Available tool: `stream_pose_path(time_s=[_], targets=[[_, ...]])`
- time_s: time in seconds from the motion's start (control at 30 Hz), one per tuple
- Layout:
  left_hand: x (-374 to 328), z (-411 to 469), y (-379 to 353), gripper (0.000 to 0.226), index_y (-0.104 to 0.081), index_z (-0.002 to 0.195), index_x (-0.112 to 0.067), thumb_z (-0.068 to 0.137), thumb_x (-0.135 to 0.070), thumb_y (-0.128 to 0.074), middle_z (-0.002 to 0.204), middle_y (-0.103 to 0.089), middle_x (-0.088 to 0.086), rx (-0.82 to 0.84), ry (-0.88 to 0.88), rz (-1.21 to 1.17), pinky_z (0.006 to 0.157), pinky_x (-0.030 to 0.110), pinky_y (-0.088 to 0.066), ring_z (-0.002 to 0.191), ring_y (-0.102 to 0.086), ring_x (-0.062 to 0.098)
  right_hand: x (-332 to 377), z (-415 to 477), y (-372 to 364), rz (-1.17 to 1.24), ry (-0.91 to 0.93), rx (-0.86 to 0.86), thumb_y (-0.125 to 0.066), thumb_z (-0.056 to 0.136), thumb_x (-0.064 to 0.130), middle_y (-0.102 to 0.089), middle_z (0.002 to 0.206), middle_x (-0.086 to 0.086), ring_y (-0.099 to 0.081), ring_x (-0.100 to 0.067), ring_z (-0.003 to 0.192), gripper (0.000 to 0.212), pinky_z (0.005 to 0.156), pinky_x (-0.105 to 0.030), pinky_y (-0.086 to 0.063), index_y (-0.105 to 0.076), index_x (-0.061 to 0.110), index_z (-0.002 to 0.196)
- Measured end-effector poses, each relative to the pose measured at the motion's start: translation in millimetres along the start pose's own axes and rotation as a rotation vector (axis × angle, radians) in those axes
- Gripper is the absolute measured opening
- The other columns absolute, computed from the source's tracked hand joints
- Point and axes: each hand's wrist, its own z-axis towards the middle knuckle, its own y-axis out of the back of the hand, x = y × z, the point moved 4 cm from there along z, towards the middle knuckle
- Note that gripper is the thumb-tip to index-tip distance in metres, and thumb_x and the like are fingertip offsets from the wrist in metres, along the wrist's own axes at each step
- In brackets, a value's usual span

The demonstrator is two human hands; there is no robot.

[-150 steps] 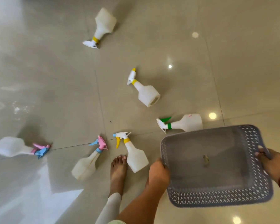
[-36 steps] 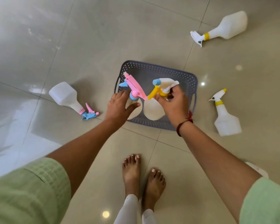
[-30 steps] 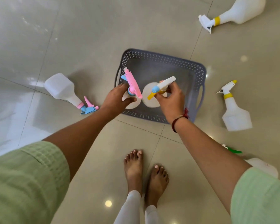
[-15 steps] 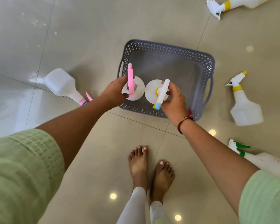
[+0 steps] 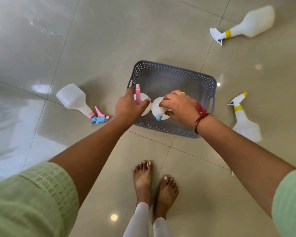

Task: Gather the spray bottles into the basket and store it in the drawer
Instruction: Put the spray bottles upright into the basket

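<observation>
A grey perforated basket (image 5: 176,70) sits on the tiled floor in front of me. My left hand (image 5: 128,108) grips a white spray bottle with a pink head (image 5: 138,95), upright at the basket's near left. My right hand (image 5: 178,106) holds a second white bottle with a blue-and-yellow head (image 5: 158,117) upright beside it. Three more bottles lie on the floor: a pink-and-blue one (image 5: 75,99) left of the basket, a yellow-collared one (image 5: 244,122) to the right, and another yellow-collared one (image 5: 246,26) at the far right.
My bare feet (image 5: 154,183) stand on the glossy beige tiles just behind the basket. Open floor stretches to the far left and beyond the basket. No drawer is in view.
Both hands have lowered the two bottles deeper into the basket and stood them upright. The view has shifted, and the green-headed bottle at the right has dropped out of frame.
</observation>
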Motion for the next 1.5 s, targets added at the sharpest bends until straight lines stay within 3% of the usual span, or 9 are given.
stream_pose_path(time_s=[0.1,0.27,0.57,0.77,0.93,1.17,1.27,1.33,1.5], targets=[[-6.6,-3.1,-5.6,0.035,-0.05,0.117,-0.005,0.09,-0.026,-0.053,0.105,-0.066,0.02,-0.04,-0.011,0.105,0.072,0.035,-0.045,0.093,-0.062,0.038,-3.6,-1.4,-1.8,-0.055,-0.026,-0.054,-0.056,0.09,0.03,-0.062,0.102,-0.006,-0.055,-0.031,0.102,0.024,0.067,-0.033,-0.041,-0.064,0.018,0.109],[-9.5,-7.9,0.6,0.031,-0.051,0.116,-0.003,0.091,-0.021,-0.052,0.103,-0.065,0.021,0.022,-0.075,0.213,0.072,0.037,-0.045,0.088,-0.061,0.036,-7.4,-18.3,-3.8,0.146,-0.284,-0.134,-0.057,0.088,0.033,-0.063,0.094,-0.013,-0.06,-0.033,0.088,0.025,0.064,-0.029,-0.031,-0.062,0.009,0.095],[7.0,-22.0,-0.9,0.033,-0.047,0.124,-0.007,0.094,-0.023,-0.047,0.093,-0.066,0.018,0.089,-0.179,0.353,0.061,0.032,-0.044,0.069,-0.053,0.025,13.6,-32.2,-29.3,0.64,-0.774,-0.284,-0.061,0.083,0.029,-0.07,0.094,-0.015,-0.063,-0.033,0.089,0.027,0.07,-0.035,-0.048,-0.062,0.006,0.097],[3.1,-18.8,-7.4,0.031,-0.046,0.122,-0.007,0.094,-0.022,-0.044,0.091,-0.065,0.02,0.064,-0.172,0.362,0.06,0.034,-0.035,0.067,-0.046,0.029,15.2,-28.1,-43.1,0.885,-0.908,-0.315,-0.057,0.08,0.028,-0.072,0.086,-0.015,-0.069,-0.034,0.078,0.029,0.071,-0.046,-0.058,-0.065,0.005,0.095],[2.5,-18.3,-3.7,0.028,-0.048,0.116,-0.004,0.093,-0.02,-0.045,0.093,-0.065,0.023,0.039,-0.156,0.299,0.062,0.034,-0.036,0.069,-0.046,0.029,13.4,-30.9,-42.3,0.872,-0.916,-0.296,-0.06,0.074,0.024,-0.071,0.078,-0.017,-0.07,-0.035,0.072,0.026,0.066,-0.049,-0.059,-0.065,0.001,0.085],[1.4,-17.9,-7.7,0.031,-0.046,0.116,-0.007,0.093,-0.027,-0.048,0.098,-0.066,0.02,0.063,-0.139,0.306,0.065,0.036,-0.045,0.073,-0.053,0.029,17.4,-34.5,-56.5,0.954,-0.906,-0.276,-0.065,0.079,0.033,-0.072,0.092,-0.015,-0.07,-0.035,0.082,0.036,0.074,-0.049,-0.058,-0.066,0.005,0.101],[0.4,-24.5,-2.3,0.047,-0.042,0.125,-0.013,0.089,-0.04,-0.054,0.11,-0.063,0.016,-0.018,-0.134,0.323,0.07,0.039,-0.046,0.089,-0.058,0.03,16.9,-43.4,-54.2,0.929,-0.907,-0.316,-0.066,0.077,0.052,-0.068,0.091,-0.005,-0.067,-0.027,0.082,0.052,0.068,-0.038,-0.055,-0.062,0.01,0.108],[-4.0,-31.7,2.5,0.056,-0.038,0.131,-0.013,0.087,-0.043,-0.056,0.127,-0.054,0.014,-0.09,-0.185,0.303,0.085,0.042,-0.046,0.112,-0.052,0.033,14.2,-56.0,-47.8,0.849,-0.922,-0.365,-0.062,0.076,0.061,-0.059,0.087,0.003,-0.059,-0.02,0.081,0.061,0.061,-0.028,-0.046,-0.06,0.013,0.113],[-47.0,-56.5,-3.1,0.066,-0.028,0.144,-0.015,0.087,-0.034,-0.056,0.152,-0.028,0.01,-0.146,-0.383,0.246,0.119,0.041,-0.02,0.144,-0.02,0.03,-1.8,-93.3,-26.1,0.822,-0.923,-0.512,-0.061,0.079,0.058,-0.054,0.118,-0.006,-0.055,-0.018,0.102,0.064,0.087,-0.03,-0.044,-0.053,0.015,0.126]])
